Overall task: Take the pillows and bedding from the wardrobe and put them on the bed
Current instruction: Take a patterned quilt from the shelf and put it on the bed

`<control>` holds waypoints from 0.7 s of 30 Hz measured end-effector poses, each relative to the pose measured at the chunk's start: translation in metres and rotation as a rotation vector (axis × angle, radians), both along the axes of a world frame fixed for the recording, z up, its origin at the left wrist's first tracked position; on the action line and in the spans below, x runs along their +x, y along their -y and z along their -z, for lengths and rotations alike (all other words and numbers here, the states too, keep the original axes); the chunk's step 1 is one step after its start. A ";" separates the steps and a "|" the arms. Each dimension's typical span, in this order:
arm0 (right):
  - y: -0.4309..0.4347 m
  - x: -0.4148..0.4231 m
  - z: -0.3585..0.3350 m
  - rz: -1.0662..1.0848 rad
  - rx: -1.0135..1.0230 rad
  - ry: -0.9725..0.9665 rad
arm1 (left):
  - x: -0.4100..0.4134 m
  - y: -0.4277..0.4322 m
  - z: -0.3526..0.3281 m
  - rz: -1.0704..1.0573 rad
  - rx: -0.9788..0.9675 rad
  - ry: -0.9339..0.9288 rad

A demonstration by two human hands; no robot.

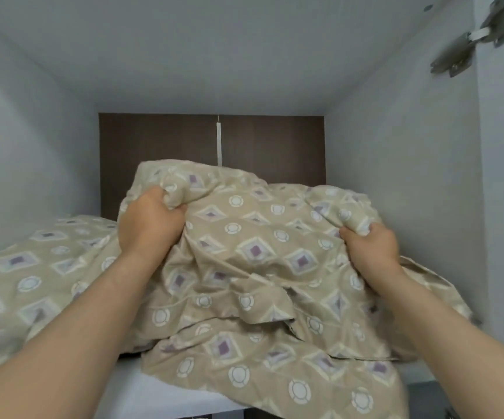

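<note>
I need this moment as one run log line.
left hand: grips bedding | right hand: grips bedding | bedding: on shelf, front edge hanging over | pillow: on shelf, left of bedding

I'm looking into one wardrobe compartment. The bedding bundle [253, 261] lies on the shelf [166, 388], from the middle over to the right side wall [395, 164], and its near edge hangs over the shelf's front lip. A pillow [32, 276] lies on the shelf to its left, touching it. The back panel [160, 140] stands far behind both. A hinge [471, 40] sits high on the near right. My left hand [150, 225] grips the bundle's upper left, and my right hand [368, 246] grips its right side.
</note>
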State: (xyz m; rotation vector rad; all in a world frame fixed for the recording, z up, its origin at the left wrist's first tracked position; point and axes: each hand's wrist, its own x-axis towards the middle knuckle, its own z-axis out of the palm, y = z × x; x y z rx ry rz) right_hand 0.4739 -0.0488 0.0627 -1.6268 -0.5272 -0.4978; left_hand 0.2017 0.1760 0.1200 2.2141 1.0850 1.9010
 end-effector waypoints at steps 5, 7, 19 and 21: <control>0.018 -0.034 -0.037 0.052 0.066 0.171 | -0.033 -0.005 -0.016 0.036 0.085 0.132; 0.027 -0.050 -0.042 0.052 0.087 0.201 | -0.047 -0.001 -0.014 0.063 0.092 0.167; 0.148 -0.142 -0.026 0.023 0.103 0.222 | -0.133 0.123 0.015 0.031 0.138 0.170; 0.167 -0.155 -0.020 0.029 0.094 0.221 | -0.145 0.142 0.022 0.018 0.147 0.157</control>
